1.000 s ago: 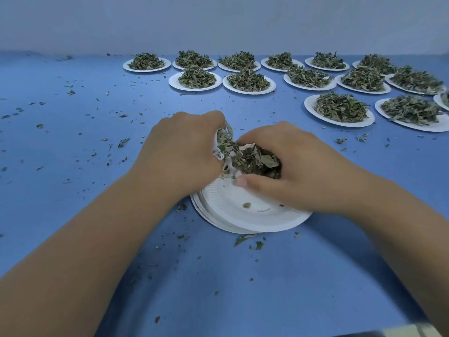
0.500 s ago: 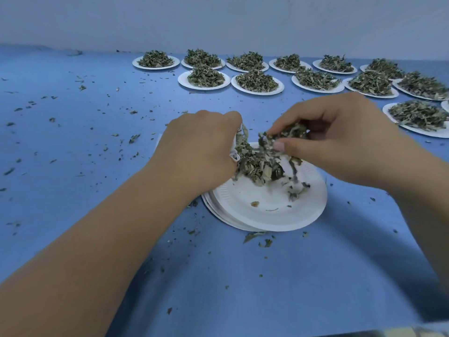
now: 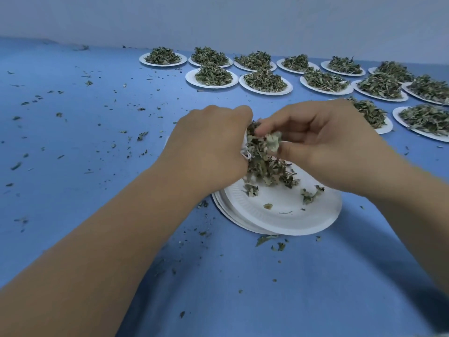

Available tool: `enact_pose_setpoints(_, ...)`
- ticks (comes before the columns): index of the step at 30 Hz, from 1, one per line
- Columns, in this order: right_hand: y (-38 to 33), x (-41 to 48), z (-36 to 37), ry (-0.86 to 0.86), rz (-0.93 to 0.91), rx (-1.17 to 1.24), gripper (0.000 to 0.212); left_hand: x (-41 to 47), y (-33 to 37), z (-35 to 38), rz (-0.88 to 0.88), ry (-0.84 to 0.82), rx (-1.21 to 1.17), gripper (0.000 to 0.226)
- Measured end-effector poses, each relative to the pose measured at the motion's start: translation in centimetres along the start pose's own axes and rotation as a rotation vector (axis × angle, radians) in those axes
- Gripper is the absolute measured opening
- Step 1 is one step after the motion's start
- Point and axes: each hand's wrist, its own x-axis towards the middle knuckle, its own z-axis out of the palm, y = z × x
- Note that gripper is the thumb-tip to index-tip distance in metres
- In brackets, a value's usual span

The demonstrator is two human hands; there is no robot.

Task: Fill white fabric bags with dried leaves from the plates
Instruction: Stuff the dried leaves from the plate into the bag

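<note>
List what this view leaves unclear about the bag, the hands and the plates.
Head view: white fabric bag almost wholly hidden behind the left hand; how full it is cannot be told.
Right hand pinching dried leaves: fingertips motion-blurred.
Stacked plates: count hidden under the top one.
Far-right plates: cut off by the frame edge.

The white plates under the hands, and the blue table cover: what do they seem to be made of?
The stacked plates look like matte pressed paper: thin rims with fine radial ridges, no shine. The blue table cover looks like soft cloth or thin plastic sheet: it lies matte with shallow wrinkles; I cannot tell which.
</note>
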Motion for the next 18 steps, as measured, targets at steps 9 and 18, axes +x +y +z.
enact_pose_setpoints(9, -0.1, 1.9, -0.1, 0.078, 0.015, -0.288, 0.037, -0.2, 0.7, -0.2, 0.092, -0.027, -0.055, 0.034)
enact_pose_setpoints(18, -0.3, 1.9, -0.4, -0.115, 0.146, 0.107, 0.056, -0.1, 0.3, 0.2, 0.288, 0.121, -0.309, 0.03)
